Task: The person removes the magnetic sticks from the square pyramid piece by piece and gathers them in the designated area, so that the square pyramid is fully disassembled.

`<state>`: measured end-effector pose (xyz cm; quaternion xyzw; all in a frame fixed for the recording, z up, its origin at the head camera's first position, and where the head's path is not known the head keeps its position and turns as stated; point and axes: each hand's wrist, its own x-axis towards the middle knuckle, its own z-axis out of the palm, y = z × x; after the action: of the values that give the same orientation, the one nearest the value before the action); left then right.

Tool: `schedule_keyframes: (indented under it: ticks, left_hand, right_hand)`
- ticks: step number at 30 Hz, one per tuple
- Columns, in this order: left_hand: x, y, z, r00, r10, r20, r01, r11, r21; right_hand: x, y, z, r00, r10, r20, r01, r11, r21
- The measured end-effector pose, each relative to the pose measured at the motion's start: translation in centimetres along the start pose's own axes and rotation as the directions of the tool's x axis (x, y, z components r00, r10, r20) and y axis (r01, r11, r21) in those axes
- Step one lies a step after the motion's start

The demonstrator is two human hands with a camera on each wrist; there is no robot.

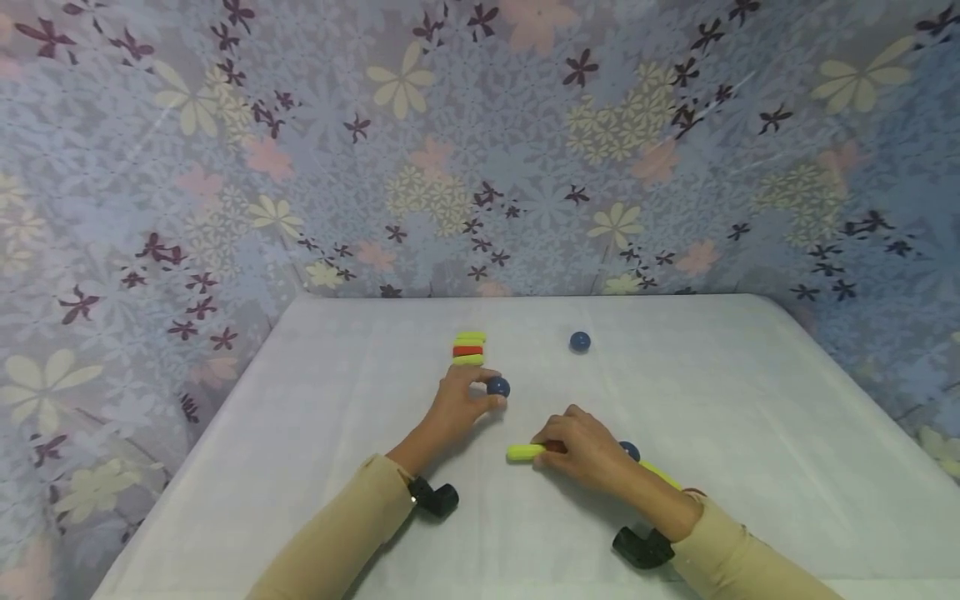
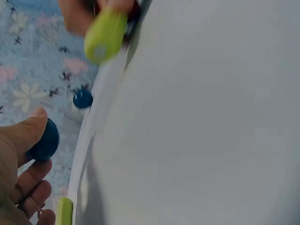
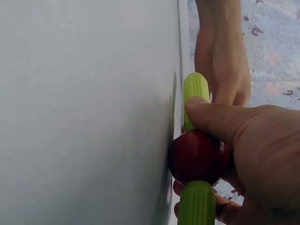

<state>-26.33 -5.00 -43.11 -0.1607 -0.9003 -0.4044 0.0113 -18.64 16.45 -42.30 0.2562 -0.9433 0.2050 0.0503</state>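
Your head camera looks forward and down from above across the counter (image 1: 750, 433); your wrist cameras (image 1: 643, 547), turned sideways, look close along it, both catching the lime stick (image 3: 196, 86).

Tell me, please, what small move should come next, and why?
Probably bring the blue ball to the free end of the yellow-green stick: the left hand pinches that ball, the right hand holds the stick, and a gap separates them.
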Motion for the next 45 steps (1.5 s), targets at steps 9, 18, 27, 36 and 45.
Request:
schedule_keyframes:
  ticks: [9,18,27,36,45]
  left_hand:
    - [6.6,1.5,1.0,0.998,0.038,-0.046,-0.024,0.964,0.266]
    - [9.0,1.1,1.7,0.999,-0.048,-0.023,0.052,0.961,0.273]
    - [9.6,1.4,2.6,0.997,-0.070,0.027,0.058,0.947,0.317]
    - [9.8,1.7,2.9,0.999,-0.040,0.034,0.025,0.934,0.356]
    - [10.1,2.0,3.0,0.997,-0.063,0.036,0.046,0.929,0.368]
  right_hand:
    - [-0.1,-0.3,0.3,1.000,-0.007,0.008,0.006,0.999,0.039]
    - [0.0,-0.3,0.6,1.000,-0.010,0.004,0.010,0.999,0.035]
    - [-0.1,-0.4,0.4,1.000,-0.015,-0.001,0.015,1.000,0.013]
    - [-0.8,-0.4,-1.4,0.997,0.082,-0.010,-0.082,0.996,-0.047]
    - [-1.9,0.4,-1.8,0.993,0.116,-0.003,-0.116,0.993,-0.012]
